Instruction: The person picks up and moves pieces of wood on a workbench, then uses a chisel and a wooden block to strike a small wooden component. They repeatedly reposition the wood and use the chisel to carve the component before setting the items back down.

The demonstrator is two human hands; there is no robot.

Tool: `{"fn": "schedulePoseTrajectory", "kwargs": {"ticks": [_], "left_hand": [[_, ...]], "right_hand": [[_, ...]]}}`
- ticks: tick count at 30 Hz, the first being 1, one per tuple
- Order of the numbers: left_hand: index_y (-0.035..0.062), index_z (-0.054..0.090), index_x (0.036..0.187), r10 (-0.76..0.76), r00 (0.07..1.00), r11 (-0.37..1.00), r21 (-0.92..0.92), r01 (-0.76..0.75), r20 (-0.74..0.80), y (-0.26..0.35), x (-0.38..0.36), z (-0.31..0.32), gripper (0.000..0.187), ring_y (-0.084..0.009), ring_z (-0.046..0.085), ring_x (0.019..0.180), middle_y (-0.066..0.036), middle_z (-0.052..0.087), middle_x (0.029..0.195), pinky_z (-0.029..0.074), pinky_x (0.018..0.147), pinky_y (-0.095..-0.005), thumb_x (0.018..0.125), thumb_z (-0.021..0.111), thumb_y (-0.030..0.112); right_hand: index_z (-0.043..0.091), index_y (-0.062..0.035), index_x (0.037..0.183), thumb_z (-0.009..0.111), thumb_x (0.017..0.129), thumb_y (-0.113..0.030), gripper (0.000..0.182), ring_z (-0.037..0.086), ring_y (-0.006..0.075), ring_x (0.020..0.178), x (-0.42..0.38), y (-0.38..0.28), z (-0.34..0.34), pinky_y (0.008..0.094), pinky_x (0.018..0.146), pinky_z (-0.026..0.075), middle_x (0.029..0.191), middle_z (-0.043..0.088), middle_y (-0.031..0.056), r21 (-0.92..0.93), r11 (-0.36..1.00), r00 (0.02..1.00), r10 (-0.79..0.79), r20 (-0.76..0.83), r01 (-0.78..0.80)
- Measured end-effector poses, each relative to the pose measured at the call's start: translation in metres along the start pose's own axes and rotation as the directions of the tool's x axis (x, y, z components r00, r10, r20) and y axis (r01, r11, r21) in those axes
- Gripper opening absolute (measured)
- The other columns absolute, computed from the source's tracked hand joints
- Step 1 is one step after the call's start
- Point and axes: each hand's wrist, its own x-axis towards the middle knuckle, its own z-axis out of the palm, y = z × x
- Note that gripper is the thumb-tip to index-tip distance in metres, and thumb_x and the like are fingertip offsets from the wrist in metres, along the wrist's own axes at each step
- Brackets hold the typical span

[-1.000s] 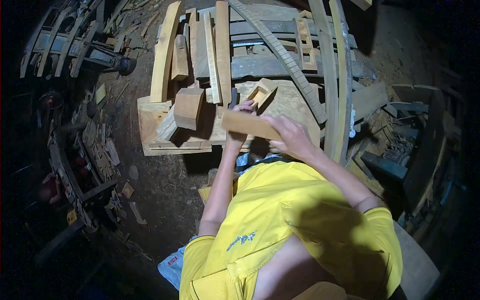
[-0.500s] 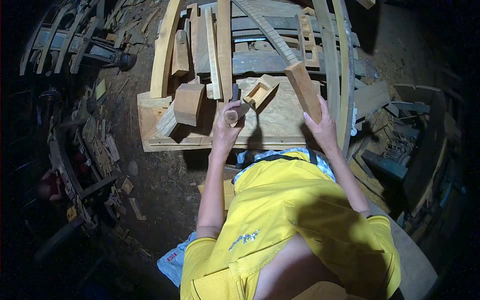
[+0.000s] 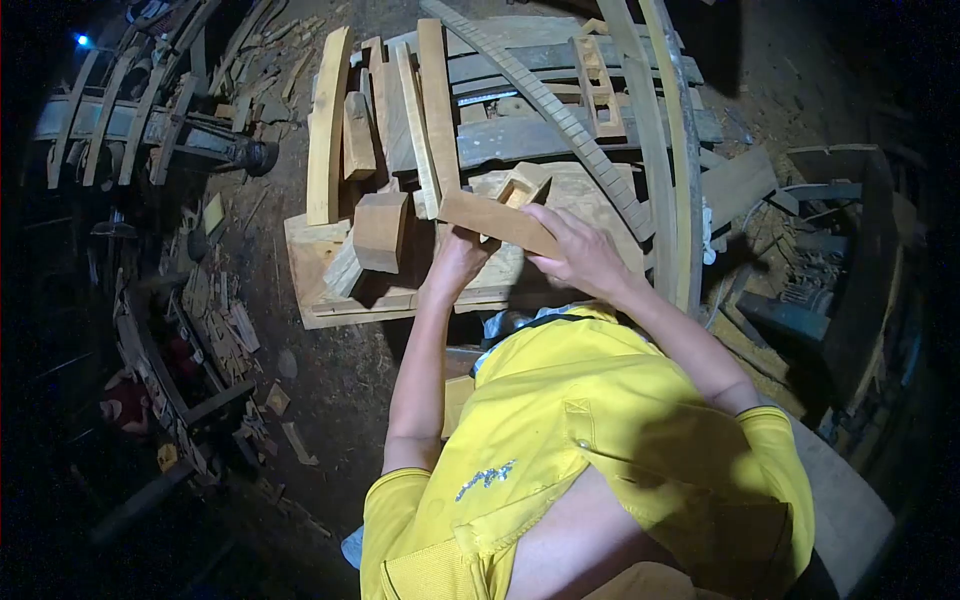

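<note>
My right hand [image 3: 580, 250] is closed on the near end of a rectangular wooden block [image 3: 495, 222], held slantwise over the workbench. Beneath the block's far end is my left hand [image 3: 462, 262], its fingers largely covered by it. The round-ended wooden-handled tool seen in that hand a moment ago is hidden now. Just behind the block lies a small wooden piece with a rectangular hollow [image 3: 525, 185]. A chunky wood block [image 3: 381, 232] rests left of my left hand. Beyond my right hand runs a long strip with cross lines [image 3: 550, 105].
Long planks [image 3: 327, 125] and grey boards [image 3: 510, 142] lie across the back of the workbench [image 3: 365, 312]. A slotted wooden piece [image 3: 598, 85] sits farther back. Long rails [image 3: 655, 150] line the right side. Wood scraps [image 3: 240, 325] litter the floor at left.
My right hand has swung left with the wooden block, turning it crosswise above my left hand. The lined strip now shows farther down on the right, and the view has shifted slightly.
</note>
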Motion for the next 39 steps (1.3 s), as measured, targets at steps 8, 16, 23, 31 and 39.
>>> {"fn": "schedulePoseTrajectory", "kwargs": {"ticks": [8,16,23,31,39], "left_hand": [[0.0025,0.053,0.109,-0.017,1.000,0.999,-0.041,0.016,-0.022,-0.025,-0.005,0.008,0.038,-0.0277,0.055,0.097,-0.015,0.057,0.104,0.045,0.082,-0.0355,0.074,0.067,0.004],[0.0061,0.053,0.105,-0.521,0.627,0.705,-0.706,-0.068,-0.580,-0.038,-0.048,0.052,0.026,-0.0150,0.056,0.094,-0.006,0.060,0.101,0.045,0.084,-0.0278,0.082,0.065,0.008],[0.0034,0.056,0.097,-0.491,0.582,0.806,-0.591,0.021,-0.648,0.005,-0.030,0.030,0.020,-0.0139,0.054,0.090,-0.006,0.059,0.096,0.043,0.083,-0.0273,0.081,0.067,0.009],[0.0021,0.058,0.096,-0.261,0.689,0.949,-0.309,0.056,-0.676,0.030,-0.008,0.013,0.025,-0.0145,0.057,0.076,-0.007,0.060,0.086,0.047,0.071,-0.0285,0.078,0.071,0.013],[0.0027,0.057,0.096,-0.193,0.749,0.973,-0.224,0.062,-0.634,0.028,0.000,0.022,0.026,-0.0157,0.059,0.076,-0.008,0.061,0.083,0.048,0.070,-0.0295,0.079,0.071,0.017]], "right_hand": [[0.040,-0.0129,0.127,0.070,0.070,-0.016,0.064,0.057,0.0337,0.097,0.001,-0.015,-0.005,0.0404,0.079,0.048,0.107,0.056,0.0149,0.147,0.987,0.996,-0.056,-0.072,0.066],[0.038,-0.0093,0.131,0.066,0.079,-0.028,0.062,0.056,0.0347,0.106,-0.004,0.031,-0.005,0.0386,0.086,0.045,0.115,0.055,0.0227,0.204,0.929,0.917,0.347,-0.198,-0.308],[0.038,-0.0081,0.132,0.065,0.080,-0.031,0.063,0.055,0.0357,0.106,-0.001,0.028,-0.005,0.0390,0.088,0.044,0.114,0.056,0.0236,0.185,0.935,0.910,0.342,-0.236,-0.303],[0.038,-0.0070,0.131,0.066,0.079,-0.029,0.062,0.053,0.0331,0.110,-0.006,0.029,-0.007,0.0379,0.091,0.042,0.117,0.054,0.0213,0.201,0.923,0.906,0.368,-0.209,-0.329],[0.037,-0.0086,0.133,0.067,0.078,-0.025,0.065,0.056,0.0335,0.106,0.004,0.006,-0.027,0.0379,0.088,0.044,0.115,0.056,0.0217,0.233,0.926,0.913,0.347,-0.217,-0.297]]}}
